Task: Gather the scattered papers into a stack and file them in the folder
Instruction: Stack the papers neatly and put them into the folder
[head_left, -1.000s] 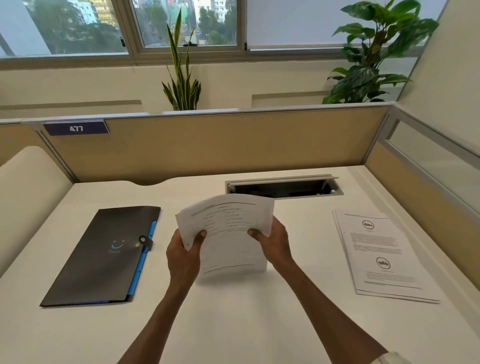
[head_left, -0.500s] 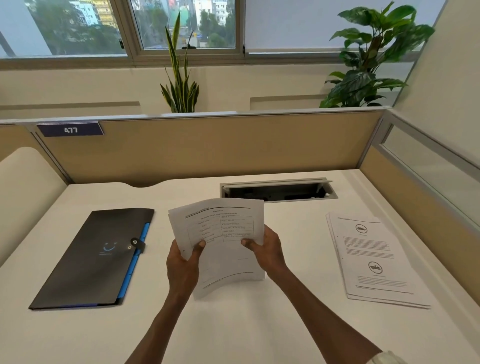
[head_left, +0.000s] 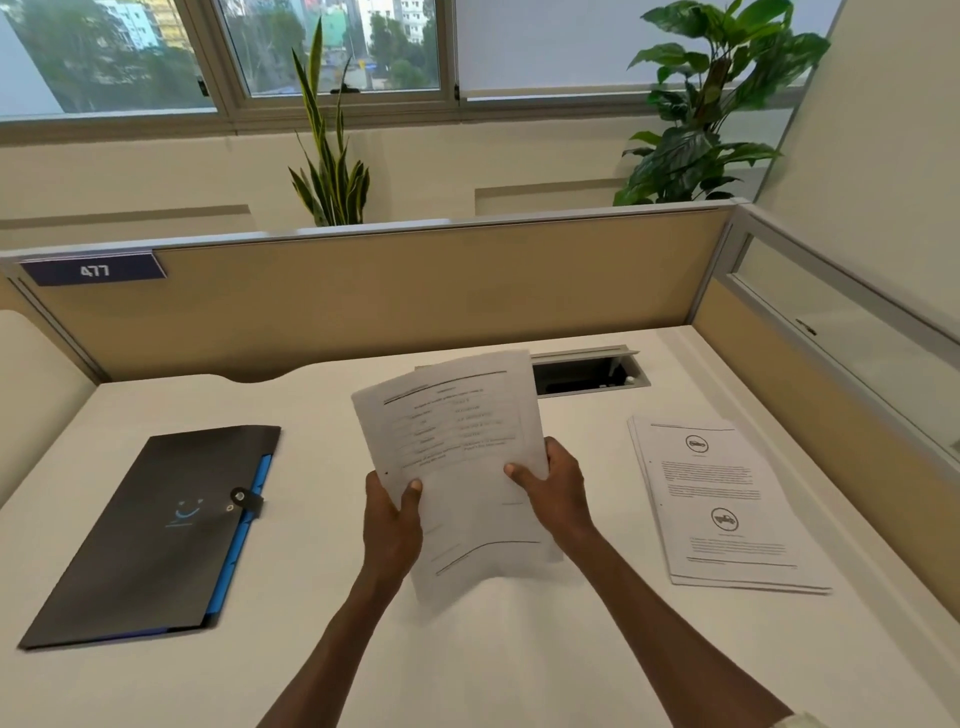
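Note:
I hold a bundle of printed papers (head_left: 457, 441) upright over the middle of the white desk (head_left: 519, 649), its lower edge resting on the desktop. My left hand (head_left: 392, 525) grips the bundle's left edge and my right hand (head_left: 556, 493) grips its right edge, thumbs on the front sheet. A second stack of printed papers (head_left: 722, 509) lies flat on the desk to the right. The black folder (head_left: 156, 535) with a blue spine and a snap strap lies shut on the left side of the desk.
An open cable hatch (head_left: 592, 374) is set into the desk behind the held papers. Tan partition walls (head_left: 415, 296) close off the back and right sides. Two potted plants stand behind the partition, under the windows.
The bundle of papers has tilted more upright and risen slightly in my hands. The view has shifted a little; the folder and the right stack lie where they were.

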